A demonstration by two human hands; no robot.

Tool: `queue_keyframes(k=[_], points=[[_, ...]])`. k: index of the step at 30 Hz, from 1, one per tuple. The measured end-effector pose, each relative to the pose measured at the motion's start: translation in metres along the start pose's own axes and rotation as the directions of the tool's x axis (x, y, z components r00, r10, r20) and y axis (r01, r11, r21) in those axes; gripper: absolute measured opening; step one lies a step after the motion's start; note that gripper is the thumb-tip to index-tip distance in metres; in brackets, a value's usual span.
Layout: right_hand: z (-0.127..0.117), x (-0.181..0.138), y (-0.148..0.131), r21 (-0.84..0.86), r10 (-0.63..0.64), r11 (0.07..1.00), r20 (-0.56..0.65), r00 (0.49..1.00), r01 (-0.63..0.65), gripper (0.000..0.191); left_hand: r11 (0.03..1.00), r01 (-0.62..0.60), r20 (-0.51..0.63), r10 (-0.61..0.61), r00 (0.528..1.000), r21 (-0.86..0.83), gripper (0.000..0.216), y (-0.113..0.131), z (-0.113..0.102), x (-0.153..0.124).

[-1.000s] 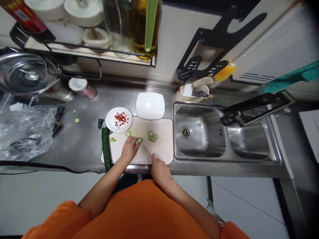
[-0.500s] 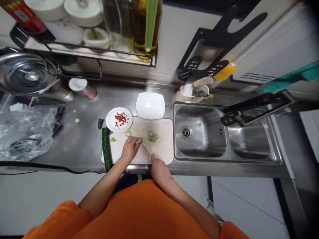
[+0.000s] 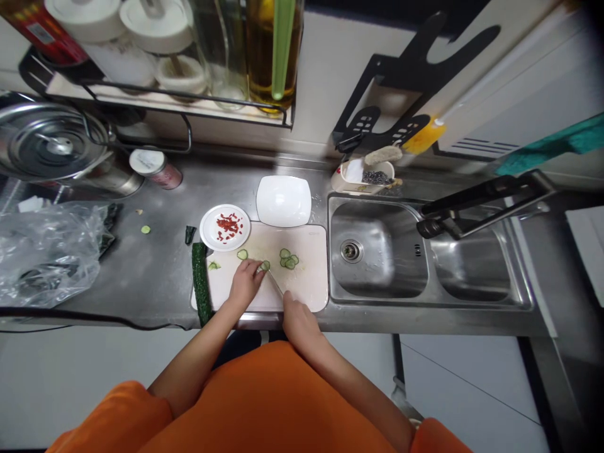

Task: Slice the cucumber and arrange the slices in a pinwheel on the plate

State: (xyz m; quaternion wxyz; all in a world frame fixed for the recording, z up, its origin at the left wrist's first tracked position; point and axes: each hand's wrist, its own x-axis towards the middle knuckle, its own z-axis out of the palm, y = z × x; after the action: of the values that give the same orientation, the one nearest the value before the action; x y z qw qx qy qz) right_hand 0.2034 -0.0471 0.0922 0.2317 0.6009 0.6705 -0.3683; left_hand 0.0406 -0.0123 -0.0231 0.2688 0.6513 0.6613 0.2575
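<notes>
"Starting with the head view, the only one on file: what has each hand got?" asks the auditor.

"The left hand [image 3: 245,282] lies with its fingers curled down on a short pale green cucumber piece [image 3: 264,266], pinning it to the cream plastic cutting board [image 3: 309,286] near the board's centre. The right hand [image 3: 296,318] is fisted round the handle of a thin steel knife [image 3: 275,284]. The handle is hidden in the fist. The blade runs toward 11 o'clock and ends against the piece, right beside the left fingertips."

"Any change in the last second?"

"Slight. The right hand and blade have edged toward 9 o'clock, closer to the left fingers. The left hand has not shifted, and the heap of cut cucumber slices [image 3: 288,258] at 1 o'clock of the piece is no larger. My reading: slicing is under way, mid-stroke, with no fresh slice off yet."

"Surroundings?"

"A long dark green whole cucumber [image 3: 201,286] lies along the board's 9 o'clock edge. A small round white plate [image 3: 207,238] of chopped red chilli sits at the board's 11 o'clock corner, touching or overlapping it. A square white dish [image 3: 284,200] is at 12 o'clock. A stainless steel sink [image 3: 377,280] is just beside the board at 3 o'clock. A crumpled clear plastic bag [image 3: 44,251] lies well apart at 9 o'clock on the steel counter [image 3: 155,264]."
</notes>
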Motion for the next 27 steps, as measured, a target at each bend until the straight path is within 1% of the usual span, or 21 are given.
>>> queue_keyframes(k=[6, 10, 14, 16, 18, 22, 24, 27], points=[[0.007, -0.010, 0.015, 0.029, 0.019, 0.999, 0.058, 0.998, -0.021, 0.046, 1.000, 0.013, -0.006, -0.013, 1.000, -0.003, 0.018, 0.002, -0.002, 0.002], [0.011, -0.017, 0.026, 0.036, 0.028, 0.999, 0.080, 0.996, -0.031, 0.047, 0.999, 0.047, -0.005, -0.047, 0.999, 0.019, 0.017, 0.006, -0.004, 0.004], [0.011, -0.017, 0.031, 0.036, 0.030, 0.999, 0.074, 0.997, -0.033, 0.047, 0.993, 0.121, 0.041, -0.121, 0.992, -0.006, 0.008, 0.013, -0.009, 0.004], [0.009, -0.018, 0.032, 0.037, 0.026, 0.999, 0.071, 0.997, -0.029, 0.047, 0.982, 0.182, 0.050, -0.179, 0.983, -0.042, 0.009, 0.015, -0.014, 0.004], [0.008, -0.018, 0.034, 0.036, 0.025, 0.999, 0.063, 0.998, -0.027, 0.045, 0.966, 0.248, 0.015, -0.247, 0.969, -0.073, 0.014, 0.013, -0.021, 0.005], [0.008, -0.017, 0.041, 0.022, 0.039, 0.999, 0.049, 0.998, -0.040, 0.041, 0.931, 0.355, -0.110, -0.363, 0.925, -0.085, 0.021, 0.002, -0.038, 0.011], [0.010, -0.016, 0.044, 0.012, 0.024, 1.000, 0.035, 0.999, -0.024, 0.038, 0.930, 0.365, -0.151, -0.367, 0.918, -0.042, 0.020, -0.005, -0.043, 0.015], [0.012, -0.015, 0.047, -0.005, 0.008, 1.000, 0.030, 1.000, -0.008, 0.037, 0.946, 0.318, -0.190, -0.301, 0.935, 0.067, 0.020, -0.015, -0.045, 0.018]])
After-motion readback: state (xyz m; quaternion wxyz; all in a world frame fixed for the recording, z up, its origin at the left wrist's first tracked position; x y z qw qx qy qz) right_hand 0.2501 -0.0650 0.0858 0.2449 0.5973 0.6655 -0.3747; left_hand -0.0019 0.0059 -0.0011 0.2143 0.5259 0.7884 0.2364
